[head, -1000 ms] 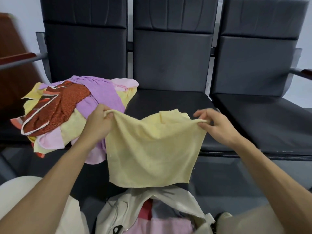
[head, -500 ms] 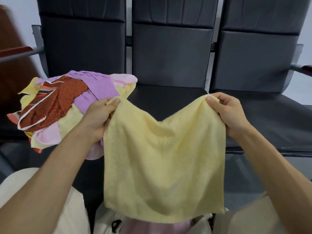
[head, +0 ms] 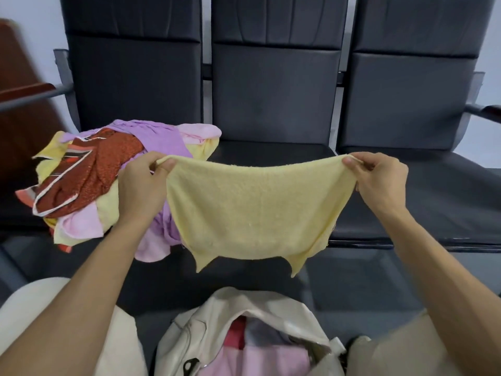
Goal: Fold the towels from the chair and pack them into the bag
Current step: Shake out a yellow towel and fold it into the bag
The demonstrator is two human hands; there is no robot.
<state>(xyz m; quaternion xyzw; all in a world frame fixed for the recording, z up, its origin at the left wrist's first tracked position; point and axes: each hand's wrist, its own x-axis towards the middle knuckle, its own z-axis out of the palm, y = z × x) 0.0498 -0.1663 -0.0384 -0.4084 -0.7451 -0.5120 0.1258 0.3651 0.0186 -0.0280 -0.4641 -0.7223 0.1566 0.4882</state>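
A pale yellow towel (head: 252,210) hangs stretched wide between my hands, in front of the middle chair seat. My left hand (head: 141,185) pinches its upper left corner and my right hand (head: 379,180) pinches its upper right corner. Its lower edge hangs in two loose points above the bag. On the left chair seat lies a heap of towels (head: 103,175) in purple, pink, yellow and patterned red. The cream bag (head: 244,329) stands open on the floor between my knees, with pink and red cloth inside.
Three dark grey chairs stand in a row; the middle seat (head: 271,154) and the right seat (head: 447,199) hold nothing. A brown wooden armrest (head: 24,90) juts out at the far left. My knees frame the bag at the bottom.
My hands have moved apart and pulled the yellow towel out wide. It now hangs shorter, so the bag below shows again.
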